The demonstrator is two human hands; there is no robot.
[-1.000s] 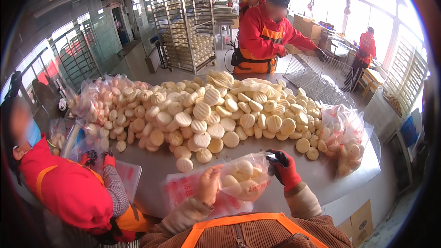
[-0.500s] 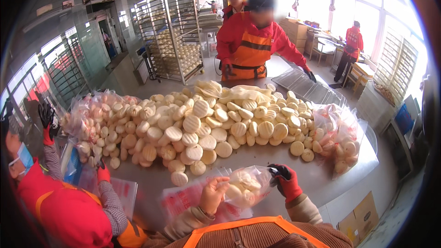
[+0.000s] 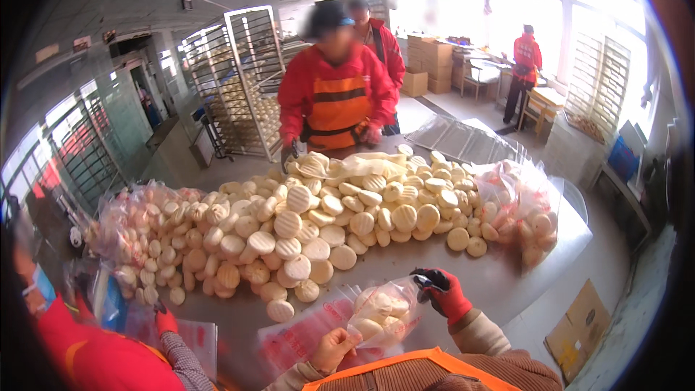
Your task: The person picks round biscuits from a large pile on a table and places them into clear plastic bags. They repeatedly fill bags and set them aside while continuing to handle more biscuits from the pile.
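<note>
Hands meet at the near edge of the table (image 3: 507, 282), with a clear plastic bag (image 3: 384, 311) of round buns stretched between them. The bare left hand (image 3: 334, 347) is closed around the bag's lower end, fingers curled into a loose fist on the plastic. The right hand (image 3: 441, 291), in a red glove with dark fingertips, pinches the bag's upper corner shut between fingers and thumb. The bag sits just in front of the person's chest, lifted a little off a stack of flat printed bags (image 3: 304, 333) lying on the table.

The bag is thin, glossy and crinkled, bulging over pale, smooth, disc-shaped buns. Its long axis runs on a slant from lower left at the bare hand up to the right at the gloved hand.

Beyond it, a wide heap of loose buns (image 3: 326, 217) covers the grey table; many show ridged tops. Filled bags (image 3: 525, 210) sit at the right end. A person in a red jacket (image 3: 333, 98) stands at the far side.
</note>
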